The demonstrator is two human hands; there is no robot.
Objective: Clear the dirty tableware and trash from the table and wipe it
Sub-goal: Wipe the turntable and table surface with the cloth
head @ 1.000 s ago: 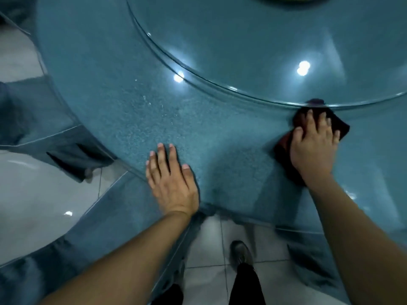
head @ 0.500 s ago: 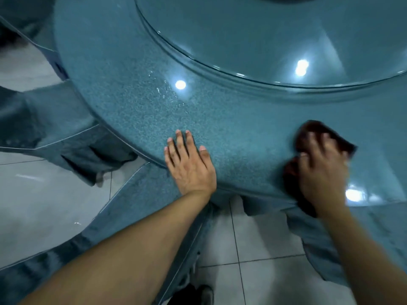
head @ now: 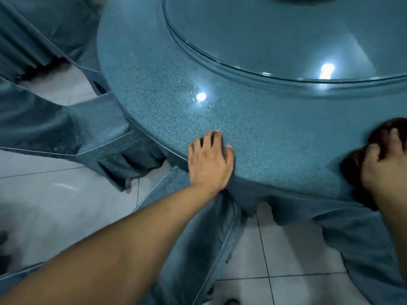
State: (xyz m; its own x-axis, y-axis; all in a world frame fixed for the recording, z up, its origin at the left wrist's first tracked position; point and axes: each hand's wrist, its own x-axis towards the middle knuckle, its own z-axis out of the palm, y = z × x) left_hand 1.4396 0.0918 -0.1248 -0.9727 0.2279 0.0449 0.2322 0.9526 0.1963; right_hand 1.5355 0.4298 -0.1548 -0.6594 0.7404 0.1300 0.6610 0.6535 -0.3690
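Observation:
A round table (head: 253,128) in a speckled teal cloth fills the upper right, with a glass turntable (head: 286,36) on its middle. My left hand (head: 209,159) rests flat on the table's near edge, fingers straight. At the right edge of the view my right hand (head: 383,164) presses a dark red cloth (head: 350,166) onto the tabletop near the rim; part of this hand is cut off by the frame. A few wet droplets (head: 189,91) glisten on the tabletop beyond my left hand.
Chairs in teal covers stand around the table: one at the left (head: 99,133), one below my left hand (head: 198,227), one at the lower right (head: 363,238). White tiled floor (head: 55,194) shows between them.
My right hand has slid the dark red cloth from beside the turntable back toward the table's near rim and to the right. My left hand stays flat on the edge; the view has shifted left.

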